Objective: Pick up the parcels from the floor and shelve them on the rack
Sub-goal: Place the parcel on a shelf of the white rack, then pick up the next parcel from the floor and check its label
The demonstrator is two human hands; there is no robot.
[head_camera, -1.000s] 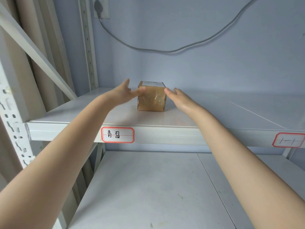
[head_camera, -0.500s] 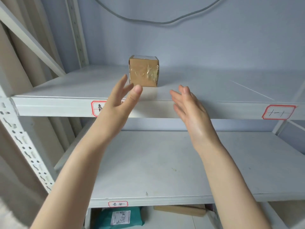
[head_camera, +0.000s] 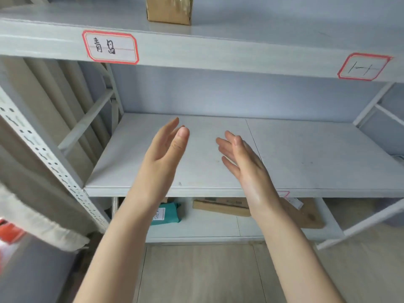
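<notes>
A small brown taped cardboard parcel (head_camera: 168,10) stands on the upper shelf (head_camera: 218,53) of the white metal rack, cut off by the top of the view. My left hand (head_camera: 162,157) and my right hand (head_camera: 242,159) hang in front of the middle shelf (head_camera: 306,154), palms facing each other, fingers apart, holding nothing. On the bottom shelf lie a teal bag parcel (head_camera: 168,213), a flat cardboard parcel (head_camera: 220,207) and a brown envelope parcel (head_camera: 306,215), partly hidden behind my forearms.
Red-bordered paper labels (head_camera: 110,47) (head_camera: 364,67) are stuck on the upper shelf's front edge. A perforated rack upright (head_camera: 50,158) runs down the left. Beige curtain hangs at left. A grey and red object (head_camera: 13,254) sits at lower left. Wooden floor (head_camera: 201,274) lies below.
Both hands have come away from the brown parcel, leaving it on the upper shelf, and dropped to the middle shelf's height. The view has tilted downward, showing the bottom shelf and floor.
</notes>
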